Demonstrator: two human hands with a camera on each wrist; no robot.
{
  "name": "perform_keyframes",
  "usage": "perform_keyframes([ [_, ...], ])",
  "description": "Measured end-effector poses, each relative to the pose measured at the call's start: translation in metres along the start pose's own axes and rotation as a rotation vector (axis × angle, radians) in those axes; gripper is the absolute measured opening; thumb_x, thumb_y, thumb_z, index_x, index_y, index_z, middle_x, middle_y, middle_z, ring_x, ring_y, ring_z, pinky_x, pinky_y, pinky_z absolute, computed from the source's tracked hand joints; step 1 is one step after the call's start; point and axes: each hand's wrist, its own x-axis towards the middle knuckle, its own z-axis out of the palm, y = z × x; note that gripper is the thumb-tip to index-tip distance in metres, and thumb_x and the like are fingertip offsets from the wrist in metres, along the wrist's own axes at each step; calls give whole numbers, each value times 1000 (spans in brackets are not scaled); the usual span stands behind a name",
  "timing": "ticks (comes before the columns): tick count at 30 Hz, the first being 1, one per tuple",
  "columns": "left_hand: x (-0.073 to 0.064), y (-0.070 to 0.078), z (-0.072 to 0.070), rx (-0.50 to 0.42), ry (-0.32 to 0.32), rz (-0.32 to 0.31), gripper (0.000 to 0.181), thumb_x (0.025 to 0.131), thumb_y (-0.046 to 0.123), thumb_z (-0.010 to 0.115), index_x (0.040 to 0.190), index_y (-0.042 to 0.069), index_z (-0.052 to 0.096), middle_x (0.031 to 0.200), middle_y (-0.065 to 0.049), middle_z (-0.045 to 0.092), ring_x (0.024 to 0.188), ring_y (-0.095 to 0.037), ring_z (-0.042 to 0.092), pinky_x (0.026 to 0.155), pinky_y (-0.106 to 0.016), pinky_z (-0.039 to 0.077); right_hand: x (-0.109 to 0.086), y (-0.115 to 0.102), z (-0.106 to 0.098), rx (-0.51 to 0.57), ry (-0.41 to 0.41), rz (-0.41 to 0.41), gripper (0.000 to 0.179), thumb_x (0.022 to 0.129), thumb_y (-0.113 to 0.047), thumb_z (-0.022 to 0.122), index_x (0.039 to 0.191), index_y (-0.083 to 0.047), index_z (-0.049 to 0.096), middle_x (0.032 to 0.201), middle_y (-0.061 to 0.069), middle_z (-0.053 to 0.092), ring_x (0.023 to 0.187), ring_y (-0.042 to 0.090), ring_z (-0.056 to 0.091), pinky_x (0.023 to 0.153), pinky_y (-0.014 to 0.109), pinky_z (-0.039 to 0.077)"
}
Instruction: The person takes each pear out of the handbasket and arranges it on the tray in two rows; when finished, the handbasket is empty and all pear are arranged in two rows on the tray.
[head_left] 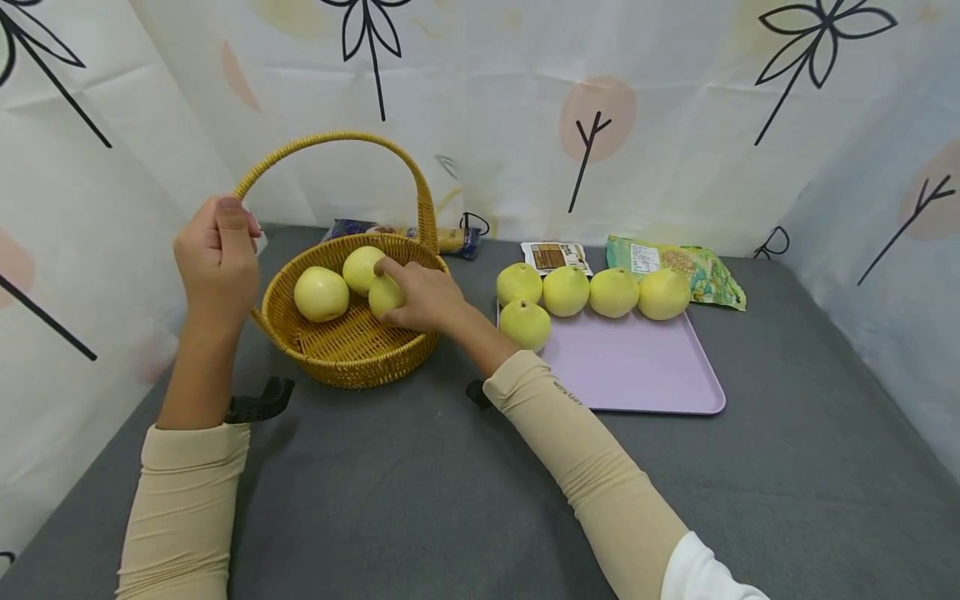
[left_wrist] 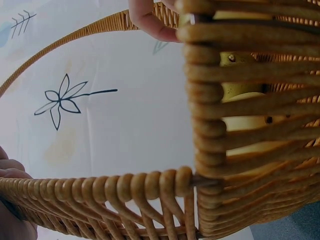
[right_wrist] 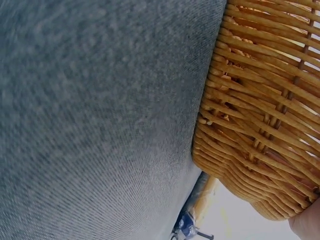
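My left hand grips the tall handle of a round wicker basket, on its left side. Inside the basket, my right hand holds a yellow-green pear with thumb and fingers around it. Two more pears lie in the basket: one pear to the left and another pear behind the held one. In the left wrist view, the handle runs into the left hand's fingers, and pears show through the weave. The basket wall fills the right side of the right wrist view.
Right of the basket lies a lilac tray with several pears along its back and left edges. Behind it are a green bag and a small brown-and-white packet. A long blue-and-yellow package lies behind the basket, near the curtain.
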Motion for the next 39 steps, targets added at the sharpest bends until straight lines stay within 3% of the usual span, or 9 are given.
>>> perform_keyframes([
  [6,-1,0,0,-9,2,-5,42,107,14,46,74,-9,53,57,11,44,49,-4,34,49,-17,25,-2,0,1,6,7,-5,66,91,-46,72,146,-27,41,121,5,58,88,18,56,71,37,46],
  [19,-1,0,1,-25,0,-9,43,108,16,46,74,-10,52,55,9,42,48,-4,33,48,-17,24,-8,1,-3,147,107,-20,64,89,-44,76,140,-22,45,125,6,57,107,19,56,81,40,48],
  [29,0,0,0,-14,3,6,43,108,16,46,73,-9,53,56,10,42,49,-4,34,49,-16,24,-15,2,-10,197,162,-33,64,86,-44,79,137,-21,47,124,3,60,109,19,56,85,39,46],
  [39,0,1,0,-8,-4,5,43,108,16,46,74,-10,52,57,11,42,49,-4,33,48,-16,23,-35,-1,-24,270,179,-53,64,84,-39,83,135,-20,50,127,2,58,109,17,55,86,39,47],
])
